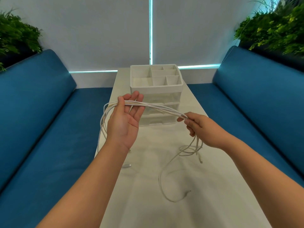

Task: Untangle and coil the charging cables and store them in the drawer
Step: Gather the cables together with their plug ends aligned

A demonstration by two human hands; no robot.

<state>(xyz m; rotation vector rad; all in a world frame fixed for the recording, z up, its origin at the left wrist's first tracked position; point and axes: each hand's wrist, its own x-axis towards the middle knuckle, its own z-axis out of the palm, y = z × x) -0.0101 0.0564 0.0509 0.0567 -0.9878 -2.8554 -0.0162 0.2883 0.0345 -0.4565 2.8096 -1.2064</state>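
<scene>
Above the middle of the long white counter (164,203), a bundle of thin white charging cables (158,106) stretched between two raised bare hands. Left hand (126,116) at about ten o'clock from the counter's centre, palm turned up, fingers nearly straight, strands lying across them and pinned there by the thumb, so a light pinching grip on the cables. Right hand (199,127) at about two o'clock, grip clenched round the other end of the same bundle, fingers curled about the strands. From the left hand, loops hanging down past the wrist toward the counter's edge at eight o'clock. From the right hand, more loops dropping to the counter, with a loose coil lying just below and one long strand curving away toward five o'clock. Small plugs resting on the counter near six o'clock and near four o'clock. At twelve o'clock, behind the hands, a white plastic organiser box (156,89) with a divided top tray and clear-fronted drawers (158,120), all pushed in. Blue upholstered benches (41,120) along both sides at nine and three o'clock, green leafy plants (14,35) in the far corners, pale roller blinds (98,30) behind.
</scene>
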